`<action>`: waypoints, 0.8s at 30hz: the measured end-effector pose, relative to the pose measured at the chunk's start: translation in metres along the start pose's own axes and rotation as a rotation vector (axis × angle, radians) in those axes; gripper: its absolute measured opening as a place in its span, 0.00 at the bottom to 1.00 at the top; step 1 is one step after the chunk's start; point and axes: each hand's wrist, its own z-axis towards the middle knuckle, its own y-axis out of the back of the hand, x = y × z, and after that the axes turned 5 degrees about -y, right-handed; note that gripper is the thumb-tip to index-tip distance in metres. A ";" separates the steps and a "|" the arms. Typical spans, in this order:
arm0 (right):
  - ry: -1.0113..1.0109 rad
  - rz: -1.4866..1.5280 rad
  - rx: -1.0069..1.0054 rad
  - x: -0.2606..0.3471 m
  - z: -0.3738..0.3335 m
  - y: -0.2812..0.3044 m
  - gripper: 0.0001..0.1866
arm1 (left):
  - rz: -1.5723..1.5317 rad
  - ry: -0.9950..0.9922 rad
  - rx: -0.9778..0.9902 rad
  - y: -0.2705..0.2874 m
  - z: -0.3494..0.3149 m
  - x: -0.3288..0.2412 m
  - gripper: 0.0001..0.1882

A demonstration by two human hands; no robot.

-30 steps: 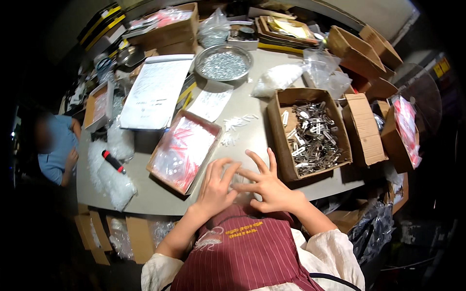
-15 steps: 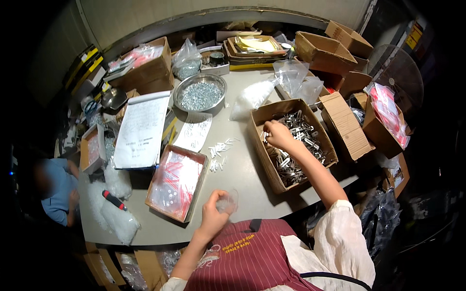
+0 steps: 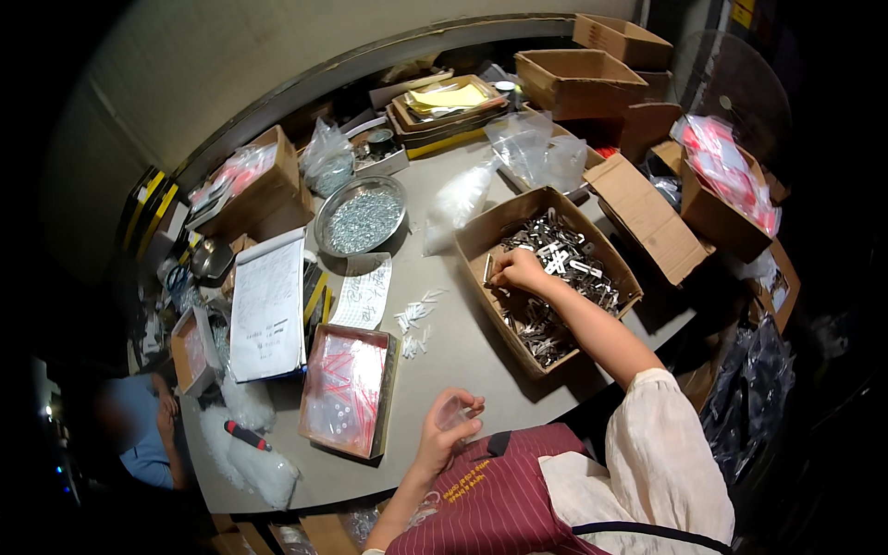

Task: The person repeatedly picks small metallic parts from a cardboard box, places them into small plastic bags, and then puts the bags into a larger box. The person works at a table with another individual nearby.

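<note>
My left hand, low in front of my apron, has its thumb and fingers curled round a small clear plastic bag. My right hand reaches into an open cardboard box full of small metal clips, some dark and some shiny. At its fingertips, by the box's left wall, a slim metal clip is pinched upright. Left of the box, small white plastic pieces lie scattered on the table. Beside them stands a shallow box of clear bags with red edges.
A steel bowl of small screws stands further back, near a written notepad. A red-and-black tool lies on white filled bags at the left. Cardboard boxes crowd the back and right. Another person sits at far left.
The view has turned and shifted. My right hand stays in the box, now with a metal clip showing at its fingertips. My left hand still holds the clear bag.
</note>
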 end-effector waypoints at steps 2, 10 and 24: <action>-0.002 0.084 0.013 -0.005 0.005 -0.004 0.07 | 0.002 -0.025 -0.035 -0.001 0.001 0.001 0.20; 0.087 -0.231 -0.064 -0.001 0.001 -0.014 0.12 | 0.051 -0.090 -0.107 0.002 -0.003 0.007 0.20; 0.360 -0.475 -0.236 0.010 -0.005 -0.018 0.10 | 0.227 -0.169 -0.200 -0.001 -0.004 0.009 0.19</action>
